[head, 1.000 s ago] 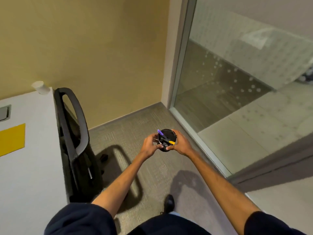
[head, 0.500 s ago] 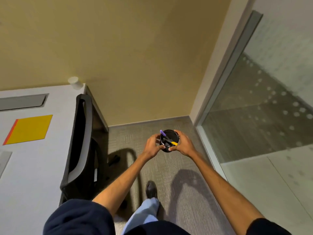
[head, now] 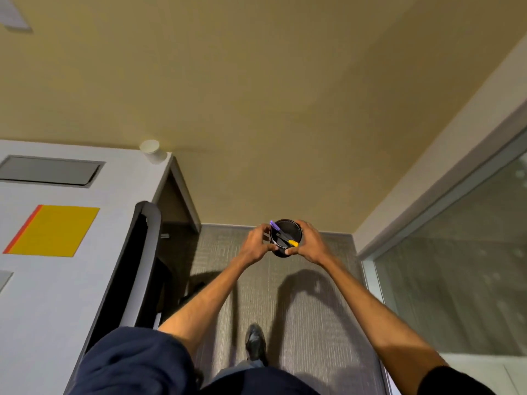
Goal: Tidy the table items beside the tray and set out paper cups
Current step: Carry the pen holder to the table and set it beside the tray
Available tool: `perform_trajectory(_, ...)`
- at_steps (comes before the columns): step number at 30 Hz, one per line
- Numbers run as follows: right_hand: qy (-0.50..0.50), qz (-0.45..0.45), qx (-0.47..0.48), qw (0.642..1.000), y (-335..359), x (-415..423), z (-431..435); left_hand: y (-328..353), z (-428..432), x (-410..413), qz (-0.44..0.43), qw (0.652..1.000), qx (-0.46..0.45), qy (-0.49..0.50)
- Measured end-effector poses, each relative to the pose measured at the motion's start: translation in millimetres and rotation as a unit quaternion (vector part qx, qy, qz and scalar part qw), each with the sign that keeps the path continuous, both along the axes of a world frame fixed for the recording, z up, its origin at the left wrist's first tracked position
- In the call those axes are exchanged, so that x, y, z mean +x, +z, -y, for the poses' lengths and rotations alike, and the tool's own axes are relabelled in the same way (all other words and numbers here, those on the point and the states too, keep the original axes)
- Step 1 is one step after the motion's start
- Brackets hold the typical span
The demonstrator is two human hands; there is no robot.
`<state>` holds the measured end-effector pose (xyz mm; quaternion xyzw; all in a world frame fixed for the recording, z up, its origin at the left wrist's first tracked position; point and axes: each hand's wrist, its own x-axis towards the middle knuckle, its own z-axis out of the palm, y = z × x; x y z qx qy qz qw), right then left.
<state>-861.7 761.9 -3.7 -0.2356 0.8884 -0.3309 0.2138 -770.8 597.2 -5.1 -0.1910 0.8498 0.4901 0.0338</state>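
A black pen cup (head: 286,238) is carried in mid-air above the carpeted floor (head: 285,303), well apart from the counter (head: 51,295) at the left, as a step is taken with one dark shoe (head: 255,344) forward. The chief risk, as judged from here, is a spill: the cup is held over open floor rather than over the counter, and the purple-capped pen (head: 276,227) and the yellow-tipped pen (head: 290,242) lie loose and slanted inside it, so a tilt or a jolt in walking could tip them out. A second hazard is seen in the black chair (head: 139,266) pushed against the counter's edge, against which an elbow or the cup could be knocked on the way to setting it down. The cup is clasped from both sides: the left hand (head: 256,243) is curled against its near left wall, fingers pressed to the rim, and the right hand (head: 309,245) is wrapped around its right wall, thumb laid along the front. Neither grip is spread; both are closed on the cup. A white paper cup (head: 152,151) is seen lying at the far corner of the counter, near a yellow sheet (head: 54,230). No tray is in view.
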Motion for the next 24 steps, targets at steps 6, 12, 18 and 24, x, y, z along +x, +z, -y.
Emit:
perform_trajectory(6, 0.051, -0.01, 0.001, 0.999, 9.8, -67.2, 64.2, 13.4, 54.4, -52.2, 0.002, 0.999, -0.011, 0.047)
perform_trajectory(12, 0.127, -0.011, -0.001, 0.992, 7.3, -128.4, 127.8, 11.6, 102.3, -90.6, -0.001, 0.993, -0.032, 0.112)
perform_trajectory(18, 0.241, -0.02, 0.003, 0.97, 8.2, -198.3, 199.9, 14.6, 150.8, -131.2, 0.001, 0.98, -0.037, 0.196)
perform_trajectory(24, 0.365, -0.046, 0.002, 0.93, 18.8, -242.8, 273.0, 22.3, 187.8, -150.3, -0.017, 0.95, -0.038, 0.31)
